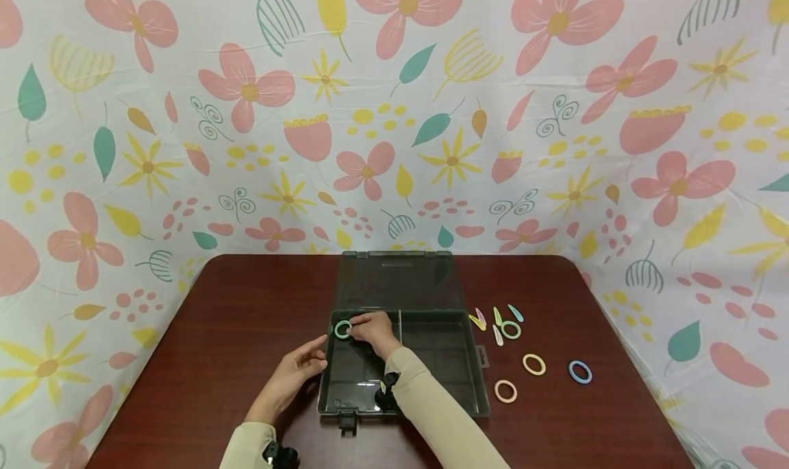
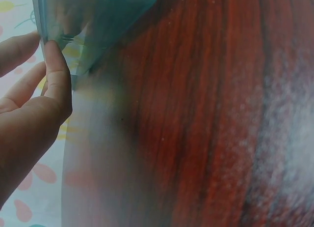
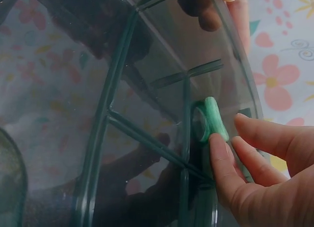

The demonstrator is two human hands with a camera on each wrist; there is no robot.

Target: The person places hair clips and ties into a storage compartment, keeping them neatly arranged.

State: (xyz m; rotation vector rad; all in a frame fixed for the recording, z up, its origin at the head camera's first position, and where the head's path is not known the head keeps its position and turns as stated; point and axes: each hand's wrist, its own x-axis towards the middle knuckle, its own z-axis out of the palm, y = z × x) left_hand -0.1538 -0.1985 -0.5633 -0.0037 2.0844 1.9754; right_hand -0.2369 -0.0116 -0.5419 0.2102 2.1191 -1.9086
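A dark see-through plastic box (image 1: 434, 363) lies with its lid (image 1: 399, 281) folded back on the table. Over the back left corner of its left compartment, my right hand (image 1: 372, 331) pinches a green hair tie (image 1: 337, 334) with its fingertips. The right wrist view shows the green hair tie (image 3: 214, 116) nearly edge-on, beside the box wall (image 3: 240, 79), with the fingertips (image 3: 219, 144) at its lower end. My left hand (image 1: 294, 373) rests its fingertips against the box's left side. In the left wrist view those fingers (image 2: 58, 74) lie fairly straight along the wall.
Right of the box lie several small snap hair clips (image 1: 516, 312) in pastel colours and a light green hair tie (image 1: 511, 330). Yellow (image 1: 533, 364), pink (image 1: 505, 391) and blue (image 1: 580, 372) hair ties lie nearer the front. A latch (image 1: 348, 422) juts from the box's front edge.
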